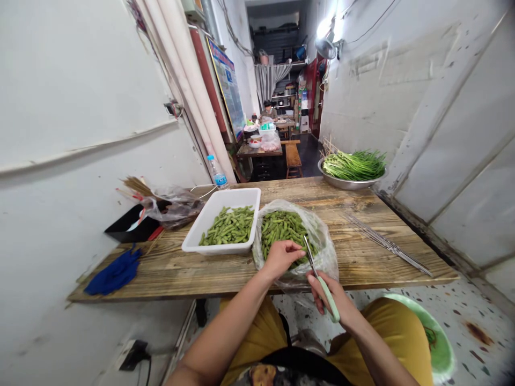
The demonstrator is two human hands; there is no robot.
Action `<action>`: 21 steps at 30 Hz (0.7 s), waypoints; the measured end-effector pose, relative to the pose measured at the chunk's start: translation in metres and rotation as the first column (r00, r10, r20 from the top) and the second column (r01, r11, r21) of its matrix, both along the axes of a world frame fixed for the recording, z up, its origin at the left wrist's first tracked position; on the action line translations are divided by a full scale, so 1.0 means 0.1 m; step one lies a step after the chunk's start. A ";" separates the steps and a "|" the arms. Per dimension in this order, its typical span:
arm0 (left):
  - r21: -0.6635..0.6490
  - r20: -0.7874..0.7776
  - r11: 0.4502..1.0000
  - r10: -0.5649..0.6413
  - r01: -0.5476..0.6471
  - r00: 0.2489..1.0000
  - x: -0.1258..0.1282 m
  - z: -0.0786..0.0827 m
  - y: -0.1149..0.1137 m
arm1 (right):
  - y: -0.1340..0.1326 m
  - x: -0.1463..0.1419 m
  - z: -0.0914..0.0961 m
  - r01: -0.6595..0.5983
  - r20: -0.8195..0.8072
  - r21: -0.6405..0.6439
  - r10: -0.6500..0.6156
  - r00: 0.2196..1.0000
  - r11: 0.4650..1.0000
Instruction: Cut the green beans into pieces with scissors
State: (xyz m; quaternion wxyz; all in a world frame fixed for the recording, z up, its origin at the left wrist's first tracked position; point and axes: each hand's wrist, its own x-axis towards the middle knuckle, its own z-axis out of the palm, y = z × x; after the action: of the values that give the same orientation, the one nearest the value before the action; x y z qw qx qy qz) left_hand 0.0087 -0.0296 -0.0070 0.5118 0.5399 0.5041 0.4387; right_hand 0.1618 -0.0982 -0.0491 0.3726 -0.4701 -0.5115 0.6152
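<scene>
My left hand is above the near side of a clear plastic bag full of green soybean pods. Its thumb and fingertips pinch a pod, mostly covered by the fingers. My right hand grips a pair of scissors with pale green handles. The metal blades point up and away, close beside the left fingertips, and look slightly parted. Left of the bag stands a white plastic tub with more pods lying in it.
On the wooden table are metal skewers, a metal bowl of green chives, a water bottle, a blue cloth and a black box. A green basin is on the floor. Another person sits far back.
</scene>
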 end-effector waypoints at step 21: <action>-0.325 0.578 0.933 0.068 0.152 0.813 -0.03 -0.01 0.01 | -0.08 -0.05 0.03 0.070 -0.034 -0.040 -0.071 0.997 0.997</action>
State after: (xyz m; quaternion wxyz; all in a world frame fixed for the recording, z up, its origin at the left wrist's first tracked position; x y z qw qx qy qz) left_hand 0.0055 -0.0283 -0.0077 0.7397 0.2897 0.3825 0.4718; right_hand 0.1570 -0.1060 -0.0459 0.3940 -0.4840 -0.4759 0.6196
